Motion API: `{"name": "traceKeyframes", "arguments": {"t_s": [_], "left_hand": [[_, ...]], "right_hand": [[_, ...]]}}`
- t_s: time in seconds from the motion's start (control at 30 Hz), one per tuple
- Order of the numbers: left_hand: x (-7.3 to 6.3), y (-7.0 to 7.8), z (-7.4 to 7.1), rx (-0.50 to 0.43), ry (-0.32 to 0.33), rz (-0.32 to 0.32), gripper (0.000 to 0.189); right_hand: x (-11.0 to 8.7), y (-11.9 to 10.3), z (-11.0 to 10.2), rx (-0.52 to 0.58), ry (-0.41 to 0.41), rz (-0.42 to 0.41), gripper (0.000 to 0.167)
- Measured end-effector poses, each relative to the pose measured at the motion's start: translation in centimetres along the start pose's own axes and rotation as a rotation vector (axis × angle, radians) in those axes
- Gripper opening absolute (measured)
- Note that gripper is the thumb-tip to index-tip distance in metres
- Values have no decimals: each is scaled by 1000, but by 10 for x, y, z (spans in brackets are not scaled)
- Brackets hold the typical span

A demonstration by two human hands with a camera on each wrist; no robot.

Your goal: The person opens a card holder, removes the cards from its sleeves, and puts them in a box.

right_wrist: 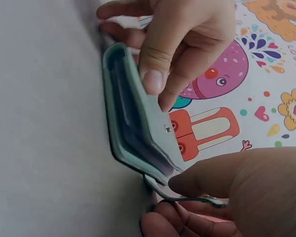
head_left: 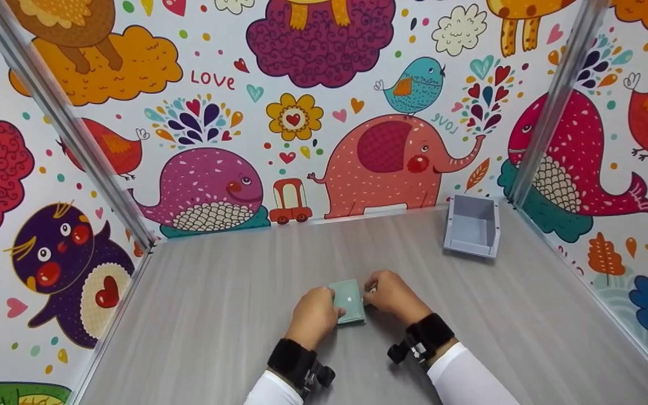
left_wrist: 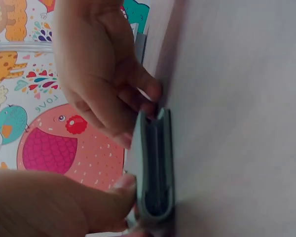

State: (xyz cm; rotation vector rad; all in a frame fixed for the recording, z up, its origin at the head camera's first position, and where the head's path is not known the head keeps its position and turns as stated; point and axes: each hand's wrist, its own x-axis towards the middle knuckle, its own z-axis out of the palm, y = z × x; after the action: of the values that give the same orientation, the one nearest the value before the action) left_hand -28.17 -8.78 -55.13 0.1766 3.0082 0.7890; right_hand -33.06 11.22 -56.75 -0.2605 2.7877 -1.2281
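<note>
A mint-green folded wallet (head_left: 351, 301) lies on the grey table (head_left: 234, 315). My left hand (head_left: 314, 315) grips its folded left side, thumb on the upper cover and fingers beneath. On the opposite side my right hand (head_left: 394, 295) pinches a thin strap (right_wrist: 160, 191) that comes off the wallet's edge. In the right wrist view a small metal stud (right_wrist: 167, 129) shows on the cover, and the layers gape slightly at the end. The left wrist view shows the rounded fold (left_wrist: 157, 210) and the dark inside. What the wallet holds cannot be made out.
A grey open-front plastic bin (head_left: 470, 248) stands at the back right of the table. Walls printed with cartoon animals (head_left: 383, 163) enclose the back and both sides, with metal corner posts (head_left: 549, 107). Each wrist wears a black strap (head_left: 293, 363) with a small camera.
</note>
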Motion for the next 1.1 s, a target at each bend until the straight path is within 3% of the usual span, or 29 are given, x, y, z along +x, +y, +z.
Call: {"name": "traceKeyframes", "arguments": {"t_s": [0.13, 0.33, 0.57, 0.7, 0.87, 1.1], "left_hand": [[-3, 6, 2, 28, 47, 36, 33], [-2, 7, 2, 98, 68, 76, 24], [0, 9, 2, 125, 70, 118, 25], [1, 8, 1, 87, 70, 141, 22], [2, 6, -1, -21, 113, 168, 32], [3, 5, -7, -224, 106, 59, 30]], "right_hand": [[-1, -1, 1, 74, -12, 53, 12], [-2, -8, 6, 244, -1, 94, 23], [1, -7, 14, 361, 87, 64, 14], [4, -6, 14, 370, 121, 34, 18], [3, -9, 12, 419, 120, 8, 17], [0, -13, 11, 566, 59, 33, 14]]}}
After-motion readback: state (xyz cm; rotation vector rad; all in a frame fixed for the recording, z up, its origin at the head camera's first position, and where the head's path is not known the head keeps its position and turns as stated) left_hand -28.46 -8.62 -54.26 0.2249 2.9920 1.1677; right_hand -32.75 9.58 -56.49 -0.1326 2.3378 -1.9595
